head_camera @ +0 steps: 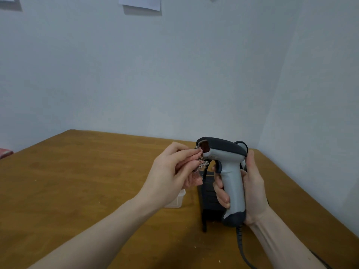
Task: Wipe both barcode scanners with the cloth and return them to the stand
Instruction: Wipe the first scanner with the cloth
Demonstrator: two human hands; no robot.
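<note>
My right hand [252,189] grips the handle of a grey and black barcode scanner [227,162], held upright above the table with its red window facing left. My left hand [171,171] holds a bunched pink checked cloth [194,167] pressed against the scanner's front, just below the window. A black stand [208,193] sits on the table right behind the scanner, partly hidden by it. Part of a second scanner [241,145] peeks out behind the held one's head. A coiled cable [240,247] hangs from the handle's base.
A small clear plastic box [176,200] stands on the wooden table [77,181] left of the stand, under my left wrist. Walls close the table at the back and right. A red item [4,152] lies at the far left edge.
</note>
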